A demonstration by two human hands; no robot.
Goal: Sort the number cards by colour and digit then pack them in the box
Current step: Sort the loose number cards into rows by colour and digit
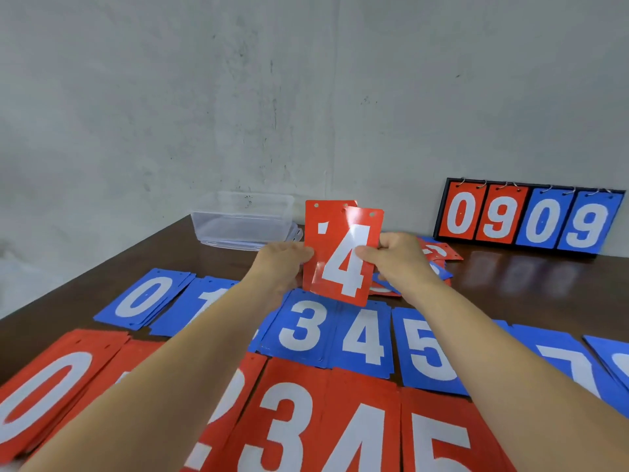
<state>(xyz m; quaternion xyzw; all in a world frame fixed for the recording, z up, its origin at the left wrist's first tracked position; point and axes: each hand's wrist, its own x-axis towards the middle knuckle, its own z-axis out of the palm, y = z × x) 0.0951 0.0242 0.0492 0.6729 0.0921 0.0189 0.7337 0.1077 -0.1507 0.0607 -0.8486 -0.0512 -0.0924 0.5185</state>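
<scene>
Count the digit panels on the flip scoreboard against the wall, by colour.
Red panels: 2, red 0 and red 9
Blue panels: 2, blue 0 and blue 9
Total: 4

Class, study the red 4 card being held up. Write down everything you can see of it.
The red 4 card is a thin, glossy red rectangle bearing a large white 4, with a punched hole near its top edge. It is held upright, a little tilted, above the table. The right hand pinches its right edge, thumb on the face. It overlaps a second red card behind it, pinched by the left hand.
</scene>
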